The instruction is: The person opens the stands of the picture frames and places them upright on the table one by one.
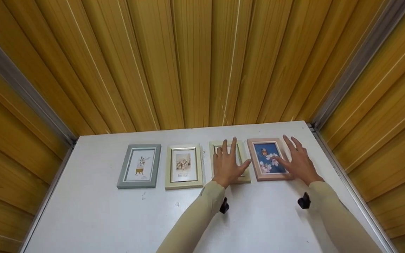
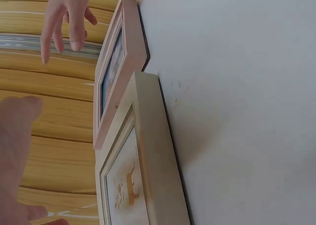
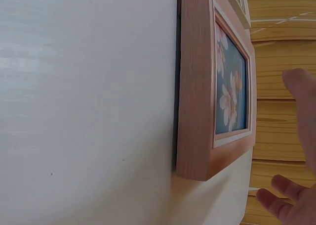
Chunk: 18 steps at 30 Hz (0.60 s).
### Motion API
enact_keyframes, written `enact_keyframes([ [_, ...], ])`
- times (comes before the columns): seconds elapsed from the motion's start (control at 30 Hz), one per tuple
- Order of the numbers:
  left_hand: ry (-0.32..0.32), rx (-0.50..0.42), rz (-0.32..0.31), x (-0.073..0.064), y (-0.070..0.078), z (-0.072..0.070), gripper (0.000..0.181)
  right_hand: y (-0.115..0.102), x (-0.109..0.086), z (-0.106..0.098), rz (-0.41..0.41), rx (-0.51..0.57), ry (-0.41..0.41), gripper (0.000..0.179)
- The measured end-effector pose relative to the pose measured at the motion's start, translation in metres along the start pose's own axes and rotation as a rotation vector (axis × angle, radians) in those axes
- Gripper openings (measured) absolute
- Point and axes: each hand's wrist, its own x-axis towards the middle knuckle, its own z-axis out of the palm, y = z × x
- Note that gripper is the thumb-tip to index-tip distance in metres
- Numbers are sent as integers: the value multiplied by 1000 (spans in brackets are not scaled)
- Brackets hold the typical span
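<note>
Four picture frames lie in a row on a white tabletop. My left hand [image 1: 227,165], fingers spread, hovers over the cream picture frame [image 1: 245,177] third from the left and hides most of its picture. At the row's right end is a pink picture frame [image 1: 252,160] with white blossoms on blue. Over its right edge hangs my right hand [image 1: 300,164], fingers spread and thumb across the picture in the head view. The right wrist view shows a gap between this hand [image 3: 301,131] and the pink frame [image 3: 195,86]. Neither hand holds anything.
Farther left lie a grey-green picture frame [image 1: 124,168] with a plant print and another cream picture frame [image 1: 169,168]. Yellow wood-look panels [image 1: 192,63] rise behind the white tabletop [image 1: 93,211] and at both sides. Metal rails [image 1: 350,172] run along its side edges.
</note>
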Motion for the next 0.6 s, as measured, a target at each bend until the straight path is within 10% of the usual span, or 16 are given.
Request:
enact_keyframes([
  [0.6,-130,-304,-195,7,60,27,76,1,18,-2,220,59,-202,83],
])
